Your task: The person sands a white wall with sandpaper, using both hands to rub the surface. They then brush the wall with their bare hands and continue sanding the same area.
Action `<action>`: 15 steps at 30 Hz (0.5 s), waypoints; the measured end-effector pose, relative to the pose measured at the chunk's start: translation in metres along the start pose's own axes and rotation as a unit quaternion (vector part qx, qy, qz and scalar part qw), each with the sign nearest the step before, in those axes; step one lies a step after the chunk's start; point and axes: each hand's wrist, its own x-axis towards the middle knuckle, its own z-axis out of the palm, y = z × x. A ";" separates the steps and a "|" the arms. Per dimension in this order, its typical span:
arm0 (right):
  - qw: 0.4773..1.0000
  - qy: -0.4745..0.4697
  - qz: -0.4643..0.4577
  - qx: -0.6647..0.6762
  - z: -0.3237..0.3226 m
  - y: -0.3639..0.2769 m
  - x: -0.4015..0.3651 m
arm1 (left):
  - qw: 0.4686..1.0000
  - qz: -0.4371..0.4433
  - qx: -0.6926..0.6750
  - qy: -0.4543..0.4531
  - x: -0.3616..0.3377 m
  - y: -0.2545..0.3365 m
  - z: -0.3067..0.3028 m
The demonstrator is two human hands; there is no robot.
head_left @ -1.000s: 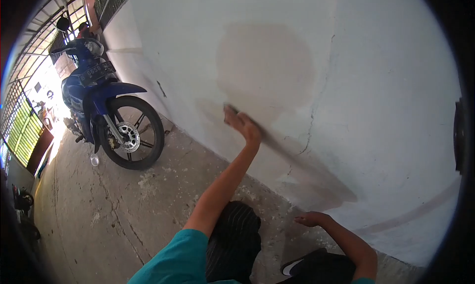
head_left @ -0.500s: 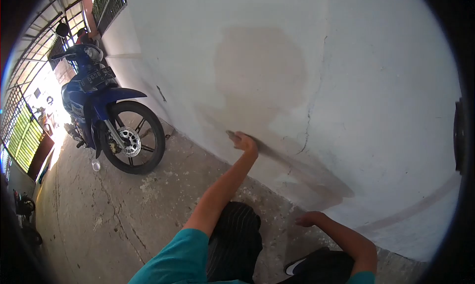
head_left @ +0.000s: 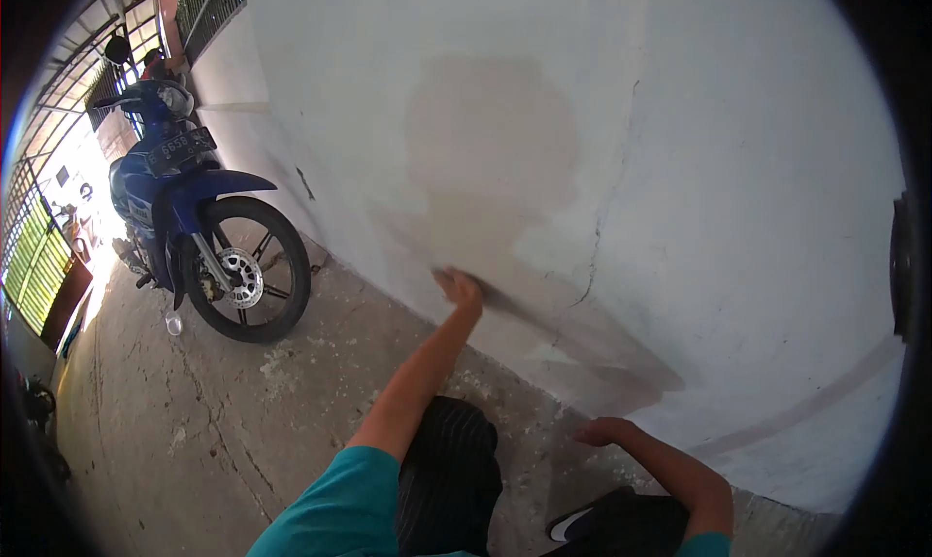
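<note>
My left hand [head_left: 461, 289] lies against the lower part of the pale wall [head_left: 738, 169], its fingers closed together. Something thin and greyish seems to be between the fingers and the wall, too small to identify. Further right, my right hand [head_left: 600, 431] hangs beside the base of the wall with loosely bent fingers, and nothing shows in it. A crack [head_left: 594, 256] runs down the wall between the two hands. My shadow falls on the wall around the left hand.
A blue motorbike [head_left: 184, 203] stands on the left, front wheel [head_left: 245, 271] close to the wall. Near it a small clear cup [head_left: 174, 323] sits on the cracked concrete floor [head_left: 320, 392]. My shoe [head_left: 573, 526] is below the right hand. A dark object [head_left: 901, 266] is at the right edge.
My left hand has shifted slightly left and down in view, still at the wall. The whole scene has drifted a little left with the head. The right hand keeps its pose.
</note>
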 end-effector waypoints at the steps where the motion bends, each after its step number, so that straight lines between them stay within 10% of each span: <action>1: 1.000 0.002 0.001 -0.002 0.006 0.003 0.008 | 1.000 0.001 -0.003 0.000 -0.006 0.003 0.006; 5: 0.999 -0.012 -0.005 -0.032 -0.010 -0.008 0.005 | 0.993 -0.046 -0.108 0.007 -0.051 0.043 0.023; 9: 0.998 0.043 -0.027 0.038 -0.020 -0.019 -0.003 | 0.892 0.437 -0.049 -0.106 -0.102 0.169 0.010; 13: 0.999 0.020 -0.039 -0.011 0.002 0.005 0.013 | 0.907 0.411 -0.067 -0.062 -0.066 0.177 0.018; 15: 1.000 0.018 -0.010 0.009 -0.003 0.004 0.000 | 0.959 0.248 -0.137 0.028 -0.022 0.152 0.021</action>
